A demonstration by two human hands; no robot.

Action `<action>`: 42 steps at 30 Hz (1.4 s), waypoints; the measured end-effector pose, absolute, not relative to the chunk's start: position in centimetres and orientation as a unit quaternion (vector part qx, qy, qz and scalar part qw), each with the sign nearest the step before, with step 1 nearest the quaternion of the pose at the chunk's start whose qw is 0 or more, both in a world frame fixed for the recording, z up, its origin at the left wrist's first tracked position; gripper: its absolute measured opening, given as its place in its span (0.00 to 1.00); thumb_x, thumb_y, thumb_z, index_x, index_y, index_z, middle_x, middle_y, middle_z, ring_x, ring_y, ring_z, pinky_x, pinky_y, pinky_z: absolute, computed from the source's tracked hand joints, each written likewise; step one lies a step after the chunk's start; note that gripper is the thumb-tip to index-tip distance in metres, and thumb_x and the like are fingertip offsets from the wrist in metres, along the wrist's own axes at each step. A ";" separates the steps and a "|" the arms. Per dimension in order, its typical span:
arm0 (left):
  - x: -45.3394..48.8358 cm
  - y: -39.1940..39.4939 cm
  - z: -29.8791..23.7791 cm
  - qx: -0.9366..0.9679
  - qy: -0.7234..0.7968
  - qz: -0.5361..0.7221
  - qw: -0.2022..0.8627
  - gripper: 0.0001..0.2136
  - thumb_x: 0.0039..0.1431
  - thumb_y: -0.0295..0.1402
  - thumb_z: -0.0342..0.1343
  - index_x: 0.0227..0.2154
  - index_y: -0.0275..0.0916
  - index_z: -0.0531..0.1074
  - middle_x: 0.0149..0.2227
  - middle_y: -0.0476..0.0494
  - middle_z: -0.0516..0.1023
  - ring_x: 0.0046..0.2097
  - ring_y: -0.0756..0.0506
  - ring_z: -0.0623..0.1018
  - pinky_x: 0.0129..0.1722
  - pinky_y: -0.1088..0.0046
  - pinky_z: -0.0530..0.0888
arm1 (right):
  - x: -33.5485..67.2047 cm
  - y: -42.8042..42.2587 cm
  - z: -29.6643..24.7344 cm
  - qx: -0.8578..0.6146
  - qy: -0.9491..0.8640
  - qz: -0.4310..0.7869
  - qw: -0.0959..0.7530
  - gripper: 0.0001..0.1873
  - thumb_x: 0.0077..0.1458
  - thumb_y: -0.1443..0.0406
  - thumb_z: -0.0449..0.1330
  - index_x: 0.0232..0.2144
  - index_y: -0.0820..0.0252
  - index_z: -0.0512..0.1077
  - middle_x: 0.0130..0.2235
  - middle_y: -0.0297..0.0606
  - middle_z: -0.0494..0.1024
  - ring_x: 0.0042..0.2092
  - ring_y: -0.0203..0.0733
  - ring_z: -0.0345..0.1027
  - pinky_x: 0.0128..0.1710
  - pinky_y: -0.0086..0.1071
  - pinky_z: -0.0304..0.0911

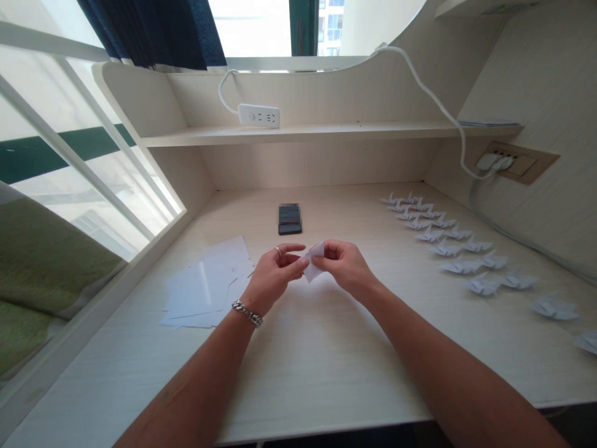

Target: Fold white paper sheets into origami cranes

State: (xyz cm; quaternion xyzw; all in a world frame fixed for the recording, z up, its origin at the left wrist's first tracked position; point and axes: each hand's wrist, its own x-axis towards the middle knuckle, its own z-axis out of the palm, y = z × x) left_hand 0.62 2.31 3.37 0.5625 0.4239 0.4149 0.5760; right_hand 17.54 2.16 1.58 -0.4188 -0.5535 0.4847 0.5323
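Above the middle of the desk, a small piece of folded white paper (310,272) is held between my two hands. My left hand (274,274) pinches its left edge with the thumb, while the index finger stretches out above. On the other side, my right hand (346,264) grips the paper's upper right part between thumb and curled fingers. The fingers hide part of the folds. A ring and a chain bracelet (247,313) are on my left hand and wrist.
Loose white paper sheets (200,286) lie on the left. Several folded paper cranes (459,266) stand in rows along the right. A dark phone-like object (290,219) lies beyond my hands. A power strip (259,116) rests on the shelf; a white cable (431,93) runs to the wall socket (520,163).
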 end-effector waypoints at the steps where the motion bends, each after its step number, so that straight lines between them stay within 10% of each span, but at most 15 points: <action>1: 0.6 2.4 3.3 0.567 0.425 0.424 0.564 0.20 0.46 0.36 0.66 0.43 0.33 0.73 0.32 0.41 0.79 0.34 0.47 0.76 0.36 0.69 0.72 | 17.6 2.1 1.5 -0.415 -0.563 0.486 0.524 0.08 0.45 0.64 0.65 0.30 0.63 0.76 0.30 0.37 0.78 0.33 0.40 0.70 0.35 0.34 0.64; 30: 1.0 2.4 2.8 0.500 0.405 0.481 0.596 0.06 0.44 0.29 0.64 0.27 0.33 0.78 0.29 0.42 0.79 0.33 0.46 0.78 0.36 0.68 0.76 | 17.9 1.6 2.6 -0.411 -0.449 0.605 0.513 0.08 0.41 0.64 0.66 0.27 0.63 0.80 0.30 0.40 0.79 0.35 0.42 0.72 0.39 0.37 0.70; 42: 1.3 2.3 2.6 0.486 0.429 0.486 0.586 0.21 0.40 0.33 0.70 0.39 0.34 0.73 0.30 0.45 0.79 0.33 0.48 0.78 0.34 0.72 0.75 | 17.3 2.3 1.3 -0.424 -0.496 0.504 0.567 0.11 0.36 0.65 0.70 0.25 0.63 0.74 0.26 0.35 0.77 0.30 0.38 0.70 0.32 0.34 0.67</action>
